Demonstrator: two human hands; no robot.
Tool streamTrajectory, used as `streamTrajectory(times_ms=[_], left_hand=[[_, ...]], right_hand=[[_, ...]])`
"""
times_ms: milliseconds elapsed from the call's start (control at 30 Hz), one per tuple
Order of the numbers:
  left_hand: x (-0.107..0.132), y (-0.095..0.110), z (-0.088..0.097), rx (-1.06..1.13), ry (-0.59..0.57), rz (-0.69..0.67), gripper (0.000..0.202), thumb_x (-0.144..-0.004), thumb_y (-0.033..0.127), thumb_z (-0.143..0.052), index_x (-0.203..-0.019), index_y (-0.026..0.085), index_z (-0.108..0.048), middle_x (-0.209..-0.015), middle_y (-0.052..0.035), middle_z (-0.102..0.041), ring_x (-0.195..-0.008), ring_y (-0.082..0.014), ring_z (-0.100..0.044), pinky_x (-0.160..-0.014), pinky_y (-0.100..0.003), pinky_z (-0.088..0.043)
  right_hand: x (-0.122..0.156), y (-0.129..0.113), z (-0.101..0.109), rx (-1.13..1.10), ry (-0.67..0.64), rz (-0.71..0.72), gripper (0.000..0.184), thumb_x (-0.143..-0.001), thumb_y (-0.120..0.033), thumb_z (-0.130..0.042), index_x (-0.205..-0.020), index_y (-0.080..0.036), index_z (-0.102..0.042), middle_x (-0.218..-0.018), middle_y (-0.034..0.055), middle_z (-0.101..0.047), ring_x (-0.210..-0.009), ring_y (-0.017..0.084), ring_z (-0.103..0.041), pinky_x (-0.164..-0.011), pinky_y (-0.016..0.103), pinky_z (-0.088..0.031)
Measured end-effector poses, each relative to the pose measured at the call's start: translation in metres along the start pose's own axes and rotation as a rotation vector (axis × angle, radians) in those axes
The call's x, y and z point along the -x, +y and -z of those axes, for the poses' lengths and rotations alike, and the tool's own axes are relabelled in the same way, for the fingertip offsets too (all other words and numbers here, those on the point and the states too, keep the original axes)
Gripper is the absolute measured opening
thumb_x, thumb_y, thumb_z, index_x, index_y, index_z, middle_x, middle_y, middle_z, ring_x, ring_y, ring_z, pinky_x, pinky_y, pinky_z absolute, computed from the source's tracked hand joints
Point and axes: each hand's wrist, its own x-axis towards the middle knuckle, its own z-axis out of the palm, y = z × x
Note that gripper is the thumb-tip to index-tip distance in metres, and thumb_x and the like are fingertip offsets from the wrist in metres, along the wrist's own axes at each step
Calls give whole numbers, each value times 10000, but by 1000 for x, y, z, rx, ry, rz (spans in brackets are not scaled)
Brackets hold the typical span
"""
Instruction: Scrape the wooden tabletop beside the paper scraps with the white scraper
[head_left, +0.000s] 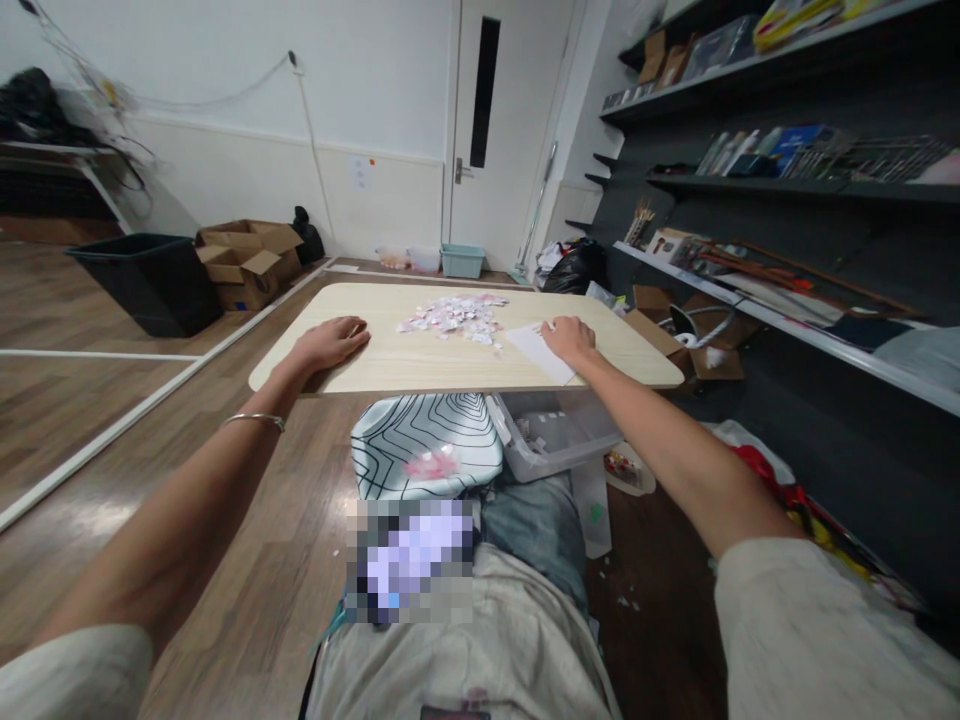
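My left hand lies flat, palm down, on the left part of a low light-wood table, fingers stretched out and holding nothing. My right hand rests on a white sheet of paper at the table's right side, fingers curled over the sheet's far edge. Between the hands, toward the far edge, lies a heap of small pink and white paper pieces. A thin bracelet circles my left wrist.
Under the table sit a cushion with black line pattern and a clear plastic bin. Dark shelves run along the right wall. A black bin and cardboard boxes stand left on the wood floor. A white door is behind.
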Motion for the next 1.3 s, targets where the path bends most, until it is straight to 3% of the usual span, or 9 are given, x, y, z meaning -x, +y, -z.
streamTrajectory(times_ms=[167,433,667,933,1033,1300], left_hand=[[0,1,1,-21,-34,-10,668,-977,641,-411,-1410,231,-711,-1513,-129,-731,-1376,-341,-663,-1145,-407,-517],[0,1,1,-26,-31,-21,676,-976,645,-405,-1397,218,-718,-1506,-135,-735,-1358,-350,-675,-1134,-410,-521],[1,1,3,-45,-47,-20,692,-989,650,-383,-1419,210,-700,-1514,-145,-727,-1354,-351,-676,-1129,-419,-519],[0,1,3,-22,-37,-17,637,-983,647,-408,-1360,245,-727,-1485,-122,-746,-1348,-348,-672,-1112,-414,-522],[1,2,1,-5,-16,-8,625,-976,664,-429,-1328,254,-744,-1460,-108,-761,-1323,-340,-679,-1094,-397,-527],[3,3,-1,23,29,14,610,-962,682,-471,-1287,261,-770,-1394,-95,-797,-1259,-333,-706,-1070,-387,-531]], right_hand=[[-1,7,4,1,-24,180,559,-1140,-504,-402,-1269,-163,-826,-1335,226,-790,-1224,292,-751,-972,334,-522],[5,28,6,-18,-58,432,504,-1142,-508,-445,-1180,-192,-836,-1200,152,-837,-1094,238,-758,-902,275,-480],[12,2,7,16,-17,206,537,-1137,-517,-427,-1258,-186,-831,-1313,200,-806,-1202,276,-754,-961,319,-508],[15,-5,9,-3,-73,464,518,-1144,-507,-426,-1234,-190,-826,-1264,162,-827,-1161,246,-755,-932,277,-488],[12,-3,9,29,-75,476,534,-1141,-520,-419,-1240,-194,-830,-1272,168,-824,-1180,265,-759,-950,301,-498],[8,12,27,105,-81,133,586,-1132,-482,-383,-1352,-126,-794,-1395,267,-754,-1303,359,-728,-1023,412,-540]])
